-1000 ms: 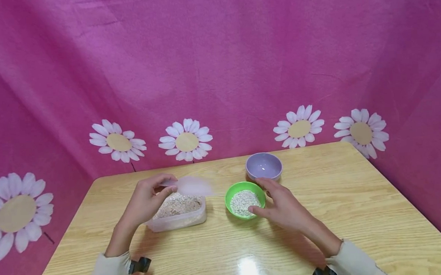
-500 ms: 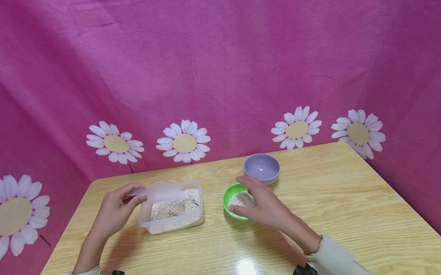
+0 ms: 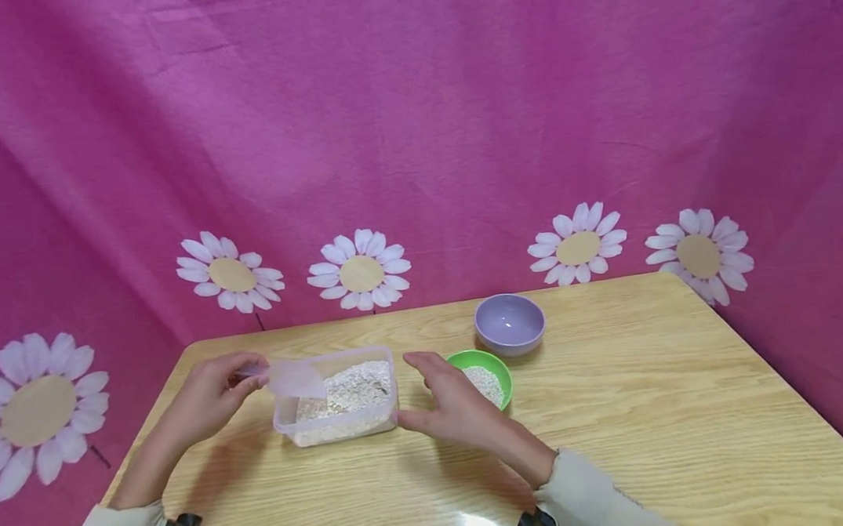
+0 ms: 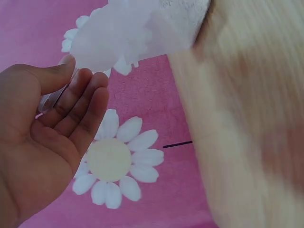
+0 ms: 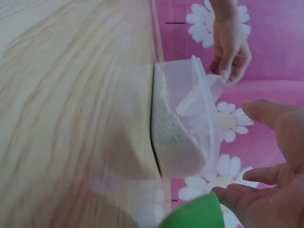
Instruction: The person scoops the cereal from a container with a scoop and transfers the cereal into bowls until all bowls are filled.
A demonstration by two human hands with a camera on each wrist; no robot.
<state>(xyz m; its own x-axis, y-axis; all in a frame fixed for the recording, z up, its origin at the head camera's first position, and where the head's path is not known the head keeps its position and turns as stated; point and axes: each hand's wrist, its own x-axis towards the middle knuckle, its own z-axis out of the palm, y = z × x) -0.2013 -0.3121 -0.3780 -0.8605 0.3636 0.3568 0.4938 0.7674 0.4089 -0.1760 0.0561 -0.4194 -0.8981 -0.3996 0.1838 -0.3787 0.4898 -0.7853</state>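
My left hand [image 3: 246,378] pinches the handle of a translucent plastic scoop [image 3: 295,378], held over the left part of a clear rectangular container [image 3: 343,411] of oat flakes. The left wrist view shows that hand [image 4: 66,90] with thumb and fingers on the scoop's handle and the scoop [image 4: 118,38] blurred. My right hand [image 3: 427,396] is open with fingers spread, just right of the container; whether it touches is unclear. Behind it stands a green bowl [image 3: 493,370] holding flakes. In the right wrist view the container [image 5: 183,137] and scoop [image 5: 199,97] lie ahead of my right hand [image 5: 266,190].
An empty lilac bowl [image 3: 509,323] stands behind the green bowl on the wooden table [image 3: 647,410]. A pink cloth with daisy prints [image 3: 361,269] closes off the back and both sides of the table.
My right hand left the green bowl and moved left to the container's right side. The left hand drew the scoop back left and lowered it over the container's left part.
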